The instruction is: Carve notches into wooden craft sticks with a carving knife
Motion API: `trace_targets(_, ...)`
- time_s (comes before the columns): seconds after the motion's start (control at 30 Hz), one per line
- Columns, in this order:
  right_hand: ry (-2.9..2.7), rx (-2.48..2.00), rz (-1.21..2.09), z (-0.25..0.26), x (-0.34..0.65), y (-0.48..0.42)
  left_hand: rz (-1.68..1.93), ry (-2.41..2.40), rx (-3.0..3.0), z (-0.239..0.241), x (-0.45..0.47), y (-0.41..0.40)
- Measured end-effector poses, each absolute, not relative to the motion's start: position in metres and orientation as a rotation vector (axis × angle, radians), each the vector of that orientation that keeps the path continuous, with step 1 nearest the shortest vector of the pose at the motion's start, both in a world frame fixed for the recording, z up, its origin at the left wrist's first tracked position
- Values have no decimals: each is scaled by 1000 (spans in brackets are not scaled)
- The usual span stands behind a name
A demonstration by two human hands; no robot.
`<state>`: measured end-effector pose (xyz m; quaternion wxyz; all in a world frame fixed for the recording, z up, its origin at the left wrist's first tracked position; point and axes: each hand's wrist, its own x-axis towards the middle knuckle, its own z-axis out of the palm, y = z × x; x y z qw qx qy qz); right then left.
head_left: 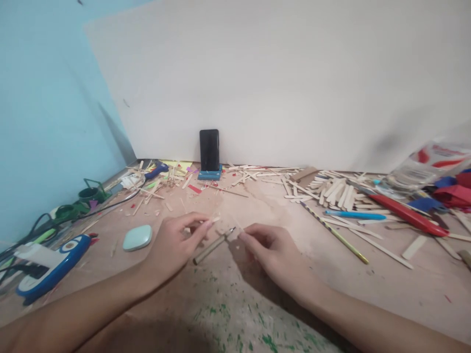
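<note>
Above pinkish-brown surface (324, 314), left hand (176, 242), fingers pinched on small pale scrap (216, 218); right hand (274, 247), fingers pinched on thin pale strip (236, 223). Brown dark-tipped pen-like tool (213, 248) lies between hands. Far right, clear plastic bottle with red markings (419, 169), contents hard to tell. Far left, small green cup-shaped container (89, 195), inside not visible from here.

No words, brands or numbers can be read, red-and-white print seen on the label (443, 158) of a tilted clear plastic bottle (406, 171) at the far right, any lettering there too blurred to be made out
</note>
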<state>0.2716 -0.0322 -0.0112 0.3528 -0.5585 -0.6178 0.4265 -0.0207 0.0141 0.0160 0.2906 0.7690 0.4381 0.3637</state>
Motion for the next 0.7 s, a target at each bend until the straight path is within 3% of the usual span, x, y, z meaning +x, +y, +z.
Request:
trace_targets(0.3, -1613, -1376, 556, 3, 304, -20, 843, 1053, 2007, 36, -10, -10)
trace_targets(0.53, -1824, -1230, 704, 13, 280, -44, 817, 1014, 2080, 43, 0, -7)
trace_targets(0.7, -1840, -1288, 813, 4, 290, -33, 1064, 1053, 2192, 64, -13, -25)
